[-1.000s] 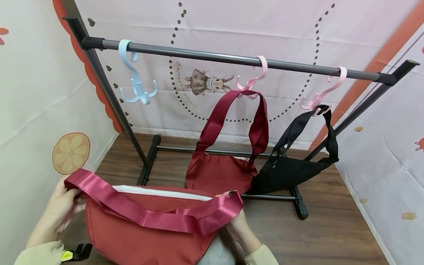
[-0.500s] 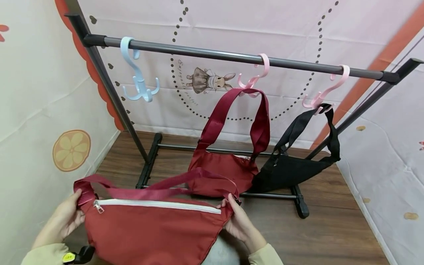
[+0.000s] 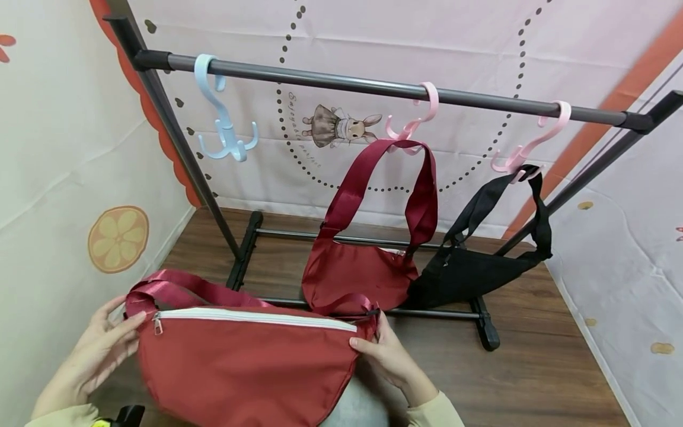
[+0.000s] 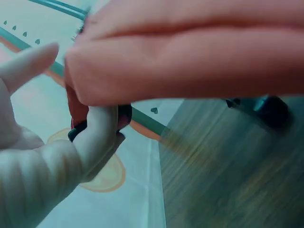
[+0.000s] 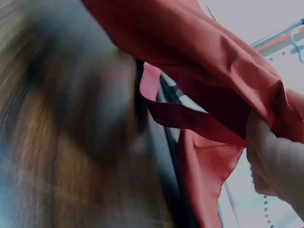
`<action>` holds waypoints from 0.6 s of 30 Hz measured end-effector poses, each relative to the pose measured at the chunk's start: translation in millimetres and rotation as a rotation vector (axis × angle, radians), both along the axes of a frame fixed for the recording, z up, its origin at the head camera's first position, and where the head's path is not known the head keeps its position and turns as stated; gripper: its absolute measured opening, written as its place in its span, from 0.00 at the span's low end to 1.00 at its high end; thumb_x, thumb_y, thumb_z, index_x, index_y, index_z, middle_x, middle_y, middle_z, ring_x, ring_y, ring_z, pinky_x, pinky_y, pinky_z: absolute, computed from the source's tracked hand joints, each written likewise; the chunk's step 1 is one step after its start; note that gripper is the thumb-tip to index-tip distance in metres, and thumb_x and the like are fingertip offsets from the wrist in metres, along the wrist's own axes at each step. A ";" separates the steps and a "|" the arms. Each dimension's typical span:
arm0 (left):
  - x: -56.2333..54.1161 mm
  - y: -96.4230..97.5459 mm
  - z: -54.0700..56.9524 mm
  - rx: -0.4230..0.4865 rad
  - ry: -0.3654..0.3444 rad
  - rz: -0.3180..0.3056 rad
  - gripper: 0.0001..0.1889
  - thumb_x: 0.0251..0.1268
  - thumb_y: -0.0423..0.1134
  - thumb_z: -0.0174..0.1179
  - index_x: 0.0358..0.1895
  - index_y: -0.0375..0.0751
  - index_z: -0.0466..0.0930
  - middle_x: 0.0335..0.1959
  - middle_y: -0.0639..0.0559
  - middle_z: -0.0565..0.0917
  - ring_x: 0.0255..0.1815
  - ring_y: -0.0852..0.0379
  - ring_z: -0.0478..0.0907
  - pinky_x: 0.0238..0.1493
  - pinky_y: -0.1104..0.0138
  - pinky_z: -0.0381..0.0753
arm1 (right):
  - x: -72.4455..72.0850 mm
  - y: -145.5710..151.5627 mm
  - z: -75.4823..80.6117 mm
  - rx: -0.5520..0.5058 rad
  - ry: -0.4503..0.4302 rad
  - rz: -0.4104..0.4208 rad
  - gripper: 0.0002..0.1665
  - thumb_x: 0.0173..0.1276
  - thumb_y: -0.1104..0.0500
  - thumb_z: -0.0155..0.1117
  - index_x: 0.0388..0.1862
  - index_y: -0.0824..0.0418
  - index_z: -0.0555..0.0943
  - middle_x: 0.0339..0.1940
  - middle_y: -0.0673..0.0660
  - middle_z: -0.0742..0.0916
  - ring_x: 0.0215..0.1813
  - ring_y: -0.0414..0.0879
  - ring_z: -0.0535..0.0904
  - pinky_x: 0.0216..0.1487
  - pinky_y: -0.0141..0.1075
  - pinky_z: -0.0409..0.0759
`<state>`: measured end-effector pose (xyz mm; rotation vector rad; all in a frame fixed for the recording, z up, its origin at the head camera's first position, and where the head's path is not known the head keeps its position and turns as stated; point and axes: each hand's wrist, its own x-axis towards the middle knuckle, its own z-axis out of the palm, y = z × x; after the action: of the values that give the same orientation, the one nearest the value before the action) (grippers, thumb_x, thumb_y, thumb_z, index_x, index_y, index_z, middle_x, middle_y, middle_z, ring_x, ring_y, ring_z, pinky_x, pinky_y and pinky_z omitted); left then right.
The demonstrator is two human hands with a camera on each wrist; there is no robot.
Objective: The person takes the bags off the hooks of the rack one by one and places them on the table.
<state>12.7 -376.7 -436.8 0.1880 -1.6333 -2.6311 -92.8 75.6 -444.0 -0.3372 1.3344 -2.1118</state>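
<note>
A red waist bag [image 3: 245, 367] is held up in front of me, its white zip [image 3: 256, 319] along the top and the metal zip pull [image 3: 158, 325] at the left end. My left hand [image 3: 101, 347] grips the left end, thumb in front beside the pull. At the right end my right hand [image 3: 392, 359] pinches the corner, thumb on the front and fingers behind. The glossy dark-red strap [image 3: 208, 290] loops behind the top edge. In the left wrist view, bent fingers [image 4: 97, 137] reach under the bag's end. Red cloth [image 5: 209, 42] crosses the right wrist view.
A dark metal rack [image 3: 320, 80] stands ahead. On its bar hang a bare blue hook [image 3: 226, 127], a pink hook [image 3: 411, 124] with a smaller-looking red bag [image 3: 363, 273], and another pink hook [image 3: 525, 151] with a black bag [image 3: 469, 276]. Wooden floor [image 3: 549, 356] lies below.
The strap, earlier draped over the bag's front, has been flipped behind it, uncovering the zip. Both hands have shifted their hold at the ends, thumbs now on the front.
</note>
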 end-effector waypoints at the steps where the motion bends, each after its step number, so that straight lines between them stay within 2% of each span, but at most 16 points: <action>1: 1.5 0.8 -1.1 -0.058 0.007 0.007 0.34 0.65 0.22 0.43 0.64 0.52 0.36 0.45 0.57 0.78 0.42 0.61 0.79 0.37 0.67 0.80 | 0.7 -1.1 -0.8 0.022 -0.002 -0.033 0.49 0.56 0.74 0.59 0.67 0.62 0.40 0.63 0.66 0.62 0.53 0.42 0.73 0.50 0.35 0.75; 5: 6.6 4.6 -4.9 -0.251 -0.002 0.093 0.41 0.58 0.18 0.50 0.69 0.50 0.41 0.49 0.66 0.71 0.44 0.70 0.76 0.38 0.74 0.78 | 6.4 -7.5 -9.1 0.104 0.057 -0.149 0.53 0.54 0.73 0.63 0.69 0.62 0.40 0.63 0.67 0.60 0.49 0.41 0.74 0.44 0.31 0.77; 9: 8.0 6.8 -5.6 -0.411 -0.026 0.168 0.33 0.56 0.20 0.54 0.64 0.51 0.60 0.48 0.70 0.73 0.41 0.73 0.77 0.34 0.77 0.77 | 12.9 -15.2 -23.3 0.143 0.094 -0.208 0.50 0.55 0.73 0.62 0.69 0.59 0.45 0.58 0.65 0.64 0.42 0.42 0.77 0.34 0.34 0.80; 11: 7.6 8.4 -6.2 -0.579 -0.083 0.188 0.30 0.57 0.25 0.57 0.62 0.53 0.66 0.45 0.76 0.73 0.40 0.77 0.75 0.32 0.80 0.75 | 15.7 -18.5 -30.1 0.165 0.096 -0.213 0.46 0.56 0.72 0.61 0.68 0.59 0.49 0.55 0.64 0.67 0.37 0.41 0.77 0.28 0.35 0.79; 14: 6.7 10.0 -9.1 -0.833 -0.193 0.199 0.28 0.57 0.35 0.61 0.62 0.53 0.67 0.40 0.84 0.69 0.36 0.82 0.70 0.31 0.82 0.72 | 18.3 -22.1 -38.0 0.203 0.082 -0.202 0.44 0.59 0.70 0.61 0.69 0.58 0.50 0.50 0.61 0.70 0.30 0.39 0.77 0.23 0.32 0.77; 16: 6.8 9.7 -12.8 -0.919 -0.246 0.209 0.27 0.57 0.38 0.62 0.61 0.55 0.68 0.38 0.85 0.68 0.32 0.81 0.68 0.30 0.82 0.70 | 19.2 -23.5 -41.9 0.210 0.065 -0.187 0.46 0.60 0.68 0.61 0.71 0.54 0.48 0.49 0.60 0.70 0.28 0.38 0.76 0.23 0.31 0.76; 18: 6.9 7.9 -18.4 -0.943 -0.287 0.215 0.27 0.57 0.40 0.62 0.61 0.54 0.68 0.32 0.80 0.72 0.27 0.76 0.67 0.28 0.80 0.69 | 19.8 -24.0 -45.6 0.200 0.060 -0.172 0.50 0.59 0.67 0.62 0.72 0.51 0.45 0.50 0.62 0.69 0.28 0.38 0.76 0.24 0.30 0.76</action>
<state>19.6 -368.8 -455.2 0.6505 -2.5446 -1.4961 -73.0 51.6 -489.6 -0.2103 1.6466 -2.0962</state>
